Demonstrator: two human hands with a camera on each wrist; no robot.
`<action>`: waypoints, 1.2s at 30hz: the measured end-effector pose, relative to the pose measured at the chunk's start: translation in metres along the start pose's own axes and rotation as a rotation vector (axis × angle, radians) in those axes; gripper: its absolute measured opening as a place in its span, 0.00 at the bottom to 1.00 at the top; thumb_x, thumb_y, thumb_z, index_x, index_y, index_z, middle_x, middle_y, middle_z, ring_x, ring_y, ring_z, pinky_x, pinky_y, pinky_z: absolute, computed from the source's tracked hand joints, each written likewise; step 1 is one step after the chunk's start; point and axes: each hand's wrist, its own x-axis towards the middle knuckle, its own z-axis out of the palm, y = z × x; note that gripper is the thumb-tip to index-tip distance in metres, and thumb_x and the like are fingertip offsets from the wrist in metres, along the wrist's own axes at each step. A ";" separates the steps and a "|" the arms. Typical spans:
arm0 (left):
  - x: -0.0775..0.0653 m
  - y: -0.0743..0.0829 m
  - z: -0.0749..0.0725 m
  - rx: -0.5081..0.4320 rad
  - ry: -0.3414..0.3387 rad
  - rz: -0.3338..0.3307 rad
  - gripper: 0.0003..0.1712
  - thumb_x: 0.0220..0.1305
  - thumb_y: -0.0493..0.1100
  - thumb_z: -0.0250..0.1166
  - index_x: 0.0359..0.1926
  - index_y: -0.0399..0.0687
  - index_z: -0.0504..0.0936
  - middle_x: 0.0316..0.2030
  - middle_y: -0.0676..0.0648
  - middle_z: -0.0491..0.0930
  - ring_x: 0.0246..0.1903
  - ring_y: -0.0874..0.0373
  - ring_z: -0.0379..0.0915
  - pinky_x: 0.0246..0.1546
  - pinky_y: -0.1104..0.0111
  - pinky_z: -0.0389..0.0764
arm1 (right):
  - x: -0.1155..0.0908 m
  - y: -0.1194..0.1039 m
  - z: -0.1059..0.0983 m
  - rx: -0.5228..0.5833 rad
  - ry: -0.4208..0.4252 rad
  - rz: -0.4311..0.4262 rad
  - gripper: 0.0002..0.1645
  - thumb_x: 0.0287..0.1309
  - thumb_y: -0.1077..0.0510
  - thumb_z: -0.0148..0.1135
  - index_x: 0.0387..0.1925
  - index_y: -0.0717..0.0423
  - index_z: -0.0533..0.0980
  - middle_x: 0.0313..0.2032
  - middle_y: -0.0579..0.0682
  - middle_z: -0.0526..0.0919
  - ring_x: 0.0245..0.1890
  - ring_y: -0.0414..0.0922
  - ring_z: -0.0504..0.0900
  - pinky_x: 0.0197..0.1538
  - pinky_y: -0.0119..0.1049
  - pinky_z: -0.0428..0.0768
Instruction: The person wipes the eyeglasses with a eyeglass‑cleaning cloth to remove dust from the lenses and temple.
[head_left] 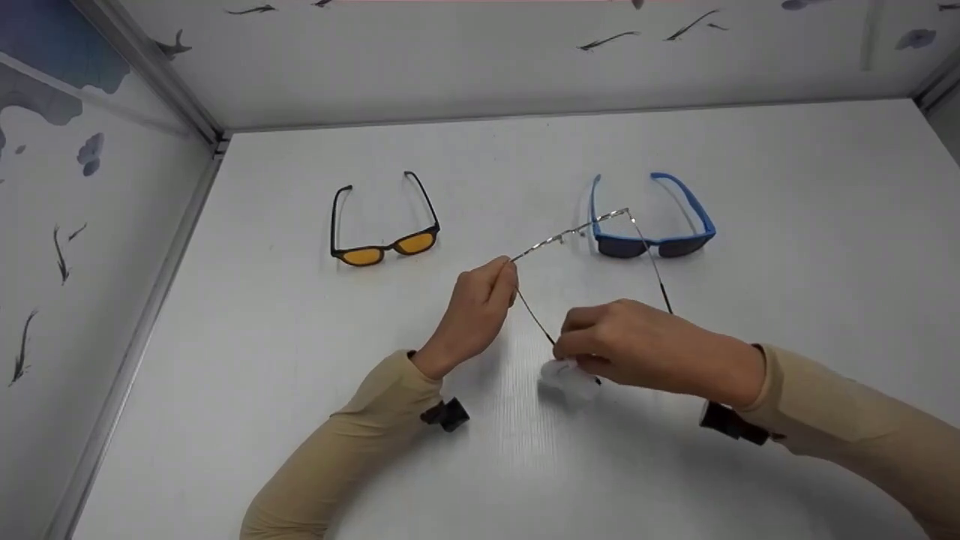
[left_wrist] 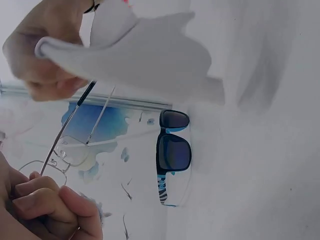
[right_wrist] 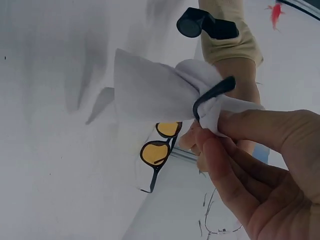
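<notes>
"White panels (head_left: 450, 67) with dark printed figures back a plain white table (head_left: 225, 420), where a person holds a white cloth (right_wrist: 155, 85) to wire-framed eyeglasses (head_left: 559, 239)."

"Where is the pair?"

"Raised above the table, between both hands, its front running from the left hand (head_left: 476, 311) toward two o'clock. That left hand, at ten o'clock from the cloth, has its fingers clamped on a corner of the frame. The right hand (head_left: 630, 341), at two o'clock, pinches the cloth about one temple near its end, thumb against fingers; in the right wrist view, a dark tip pokes out past the folds."

"How far along does the wiping look?"

"Partway, by judgement: one temple end is in hand. Opposite temple and both rims stand outside the cloth, and whether they are already wiped cannot be told; they may be what is left on this pair."

"And the others?"

"Black-framed glasses (head_left: 384, 250) with amber lenses lie at ten o'clock, beyond the left hand; blue-framed sunglasses (head_left: 667, 246) lie at one o'clock, partly behind the wire pair in the head view. Both rest with temples unfolded, untouched by either hand. Finished or waiting, one cannot tell."
</notes>
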 end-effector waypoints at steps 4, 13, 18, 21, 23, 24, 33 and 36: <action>0.000 0.001 0.000 0.003 0.004 0.009 0.20 0.75 0.36 0.42 0.22 0.44 0.65 0.17 0.55 0.61 0.16 0.62 0.52 0.21 0.71 0.57 | -0.008 -0.004 -0.008 0.019 -0.050 0.021 0.15 0.47 0.74 0.68 0.35 0.55 0.84 0.34 0.46 0.82 0.32 0.37 0.81 0.33 0.28 0.79; 0.000 0.002 0.008 -0.017 -0.001 0.017 0.20 0.76 0.36 0.43 0.22 0.43 0.66 0.17 0.55 0.61 0.16 0.62 0.54 0.20 0.71 0.58 | 0.004 -0.001 0.002 -0.093 0.124 0.046 0.12 0.46 0.74 0.69 0.33 0.58 0.81 0.31 0.49 0.80 0.28 0.40 0.79 0.30 0.31 0.78; 0.001 0.002 0.014 0.005 -0.026 0.030 0.20 0.76 0.35 0.43 0.22 0.43 0.64 0.16 0.55 0.59 0.16 0.63 0.53 0.20 0.71 0.57 | 0.014 0.004 0.006 -0.152 0.295 0.093 0.15 0.43 0.75 0.72 0.34 0.61 0.80 0.32 0.52 0.80 0.29 0.43 0.80 0.29 0.32 0.78; 0.003 0.002 0.016 0.007 -0.054 0.048 0.19 0.76 0.34 0.44 0.23 0.42 0.65 0.17 0.54 0.58 0.16 0.63 0.52 0.20 0.72 0.57 | 0.017 0.007 0.006 -0.183 0.397 0.085 0.17 0.40 0.76 0.72 0.34 0.62 0.80 0.33 0.53 0.80 0.31 0.45 0.81 0.30 0.33 0.80; 0.004 0.003 0.017 0.010 -0.061 0.060 0.18 0.75 0.34 0.44 0.24 0.42 0.65 0.17 0.54 0.57 0.16 0.63 0.52 0.20 0.72 0.57 | 0.016 0.008 0.005 -0.190 0.442 0.077 0.18 0.39 0.77 0.72 0.34 0.62 0.80 0.32 0.53 0.80 0.31 0.46 0.81 0.30 0.34 0.80; 0.004 0.004 0.017 0.010 -0.061 0.066 0.18 0.75 0.34 0.44 0.24 0.42 0.65 0.17 0.54 0.57 0.16 0.63 0.52 0.20 0.72 0.57 | 0.014 0.008 0.004 -0.189 0.456 0.075 0.18 0.39 0.78 0.72 0.33 0.62 0.79 0.32 0.53 0.80 0.31 0.45 0.81 0.30 0.33 0.80; 0.004 0.002 0.012 0.003 -0.077 0.103 0.19 0.76 0.35 0.44 0.23 0.43 0.65 0.17 0.55 0.62 0.17 0.62 0.56 0.21 0.71 0.61 | -0.004 0.009 -0.012 -0.104 0.415 0.104 0.21 0.36 0.77 0.75 0.34 0.59 0.80 0.35 0.50 0.80 0.35 0.43 0.81 0.34 0.32 0.81; 0.003 0.000 0.008 -0.004 -0.067 0.094 0.19 0.75 0.34 0.44 0.23 0.42 0.66 0.18 0.55 0.62 0.18 0.62 0.56 0.22 0.71 0.61 | -0.014 0.011 -0.015 -0.020 0.355 0.080 0.22 0.36 0.78 0.75 0.35 0.57 0.80 0.38 0.49 0.81 0.37 0.43 0.81 0.36 0.34 0.82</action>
